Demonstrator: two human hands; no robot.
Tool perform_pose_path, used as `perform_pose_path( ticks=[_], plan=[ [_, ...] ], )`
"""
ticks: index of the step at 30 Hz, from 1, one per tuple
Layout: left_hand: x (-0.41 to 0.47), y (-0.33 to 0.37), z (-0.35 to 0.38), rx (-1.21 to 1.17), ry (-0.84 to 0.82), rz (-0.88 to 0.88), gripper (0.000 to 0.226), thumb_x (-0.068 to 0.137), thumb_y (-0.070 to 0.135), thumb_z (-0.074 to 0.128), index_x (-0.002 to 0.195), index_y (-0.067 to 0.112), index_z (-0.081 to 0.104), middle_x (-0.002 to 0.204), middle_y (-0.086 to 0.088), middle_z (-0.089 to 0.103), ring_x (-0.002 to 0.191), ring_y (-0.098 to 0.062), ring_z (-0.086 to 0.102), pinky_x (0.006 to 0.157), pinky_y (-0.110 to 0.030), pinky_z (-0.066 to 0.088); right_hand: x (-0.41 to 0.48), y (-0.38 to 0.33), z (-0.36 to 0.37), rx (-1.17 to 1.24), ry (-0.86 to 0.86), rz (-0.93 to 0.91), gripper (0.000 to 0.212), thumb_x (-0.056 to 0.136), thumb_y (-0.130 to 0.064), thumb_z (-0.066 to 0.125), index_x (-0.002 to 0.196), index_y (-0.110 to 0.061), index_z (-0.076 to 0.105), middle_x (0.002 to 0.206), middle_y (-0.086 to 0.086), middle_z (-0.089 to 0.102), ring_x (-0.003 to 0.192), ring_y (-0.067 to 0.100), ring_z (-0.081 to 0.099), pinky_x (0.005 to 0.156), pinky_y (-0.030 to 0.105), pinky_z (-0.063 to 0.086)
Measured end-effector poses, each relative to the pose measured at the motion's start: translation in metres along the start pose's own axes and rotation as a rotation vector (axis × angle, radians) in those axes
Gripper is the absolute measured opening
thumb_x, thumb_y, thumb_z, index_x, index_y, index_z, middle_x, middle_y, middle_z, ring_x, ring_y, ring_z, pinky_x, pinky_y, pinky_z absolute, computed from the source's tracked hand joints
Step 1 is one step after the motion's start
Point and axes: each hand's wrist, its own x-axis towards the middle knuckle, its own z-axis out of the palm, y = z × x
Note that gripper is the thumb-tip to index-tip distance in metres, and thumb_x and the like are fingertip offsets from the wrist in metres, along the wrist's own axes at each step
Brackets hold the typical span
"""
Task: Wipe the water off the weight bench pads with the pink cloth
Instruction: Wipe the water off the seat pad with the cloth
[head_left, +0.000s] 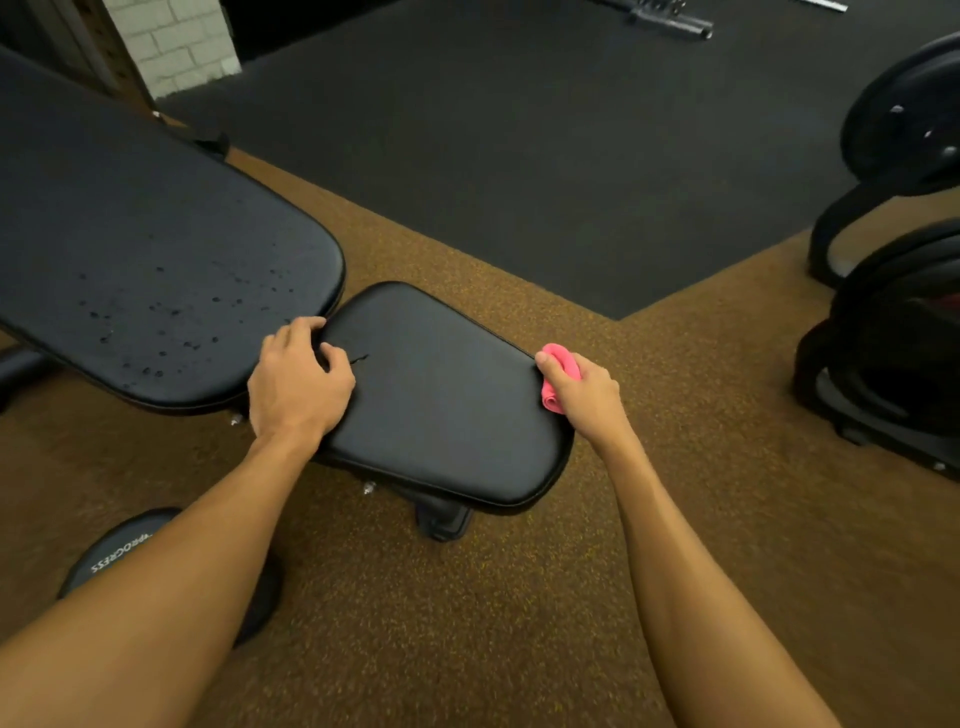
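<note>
The black seat pad (441, 395) of the weight bench lies in the middle, its surface looking dry with a small tear near its left edge. The long black back pad (156, 260) stretches to the upper left, dotted with water drops near its lower end. My left hand (298, 379) rests on the seat pad's left edge with fingers curled into the gap between the pads. My right hand (584, 395) is at the seat pad's right edge, closed around the bunched pink cloth (561, 369), which touches that edge.
A dumbbell head (119, 556) with white lettering lies on the brown speckled floor at the lower left. A rack of black weight plates (904, 291) stands at the right. Black rubber matting (519, 130) covers the floor beyond, with a barbell (670, 21) at the top.
</note>
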Motion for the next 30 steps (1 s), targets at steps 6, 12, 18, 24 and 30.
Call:
perform_pose_path(
  ticks=[6, 12, 18, 24, 30],
  plan=[
    [-0.002, 0.0, 0.001, 0.035, -0.025, 0.047, 0.043, 0.101, 0.031, 0.046, 0.141, 0.016, 0.054, 0.136, -0.012, 0.062, 0.129, -0.032, 0.052, 0.098, -0.051, 0.048, -0.049, 0.022, 0.021, 0.229, 0.199, 0.14, 0.046, 0.103, -0.06, 0.052, 0.137, -0.032, 0.066, 0.127, -0.004, 0.069, 0.125, 0.021, 0.06, 0.111, 0.042, 0.044],
    [-0.004, -0.003, -0.001, 0.016, -0.04, 0.069, 0.047, 0.101, 0.032, 0.045, 0.143, 0.014, 0.053, 0.141, -0.012, 0.061, 0.131, -0.032, 0.051, 0.102, -0.051, 0.047, -0.09, 0.018, 0.044, 0.294, 0.306, 0.259, 0.061, 0.107, -0.055, 0.05, 0.153, -0.016, 0.05, 0.142, 0.011, 0.062, 0.135, 0.033, 0.053, 0.111, 0.043, 0.04],
    [-0.003, -0.003, -0.002, 0.003, -0.033, 0.077, 0.047, 0.101, 0.032, 0.045, 0.144, 0.014, 0.054, 0.141, -0.011, 0.061, 0.131, -0.031, 0.051, 0.103, -0.05, 0.046, -0.056, 0.01, 0.03, 0.298, 0.272, 0.301, 0.077, 0.082, -0.078, 0.043, 0.127, -0.02, 0.068, 0.125, 0.006, 0.07, 0.118, 0.029, 0.063, 0.109, 0.051, 0.05],
    [-0.005, -0.005, 0.001, 0.021, -0.011, 0.068, 0.045, 0.101, 0.032, 0.045, 0.142, 0.015, 0.055, 0.139, -0.011, 0.062, 0.129, -0.032, 0.052, 0.102, -0.051, 0.046, -0.076, 0.017, 0.041, 0.367, 0.315, 0.271, 0.057, 0.105, -0.059, 0.049, 0.147, -0.022, 0.057, 0.124, -0.002, 0.064, 0.124, 0.022, 0.058, 0.103, 0.038, 0.044],
    [-0.005, -0.004, 0.003, 0.02, -0.01, 0.051, 0.046, 0.1, 0.032, 0.045, 0.142, 0.016, 0.055, 0.137, -0.011, 0.064, 0.128, -0.032, 0.053, 0.099, -0.052, 0.049, -0.112, 0.027, 0.064, 0.434, 0.347, 0.294, 0.058, 0.108, -0.052, 0.05, 0.155, -0.018, 0.045, 0.118, -0.003, 0.054, 0.112, 0.018, 0.054, 0.101, 0.033, 0.042]
  ],
)
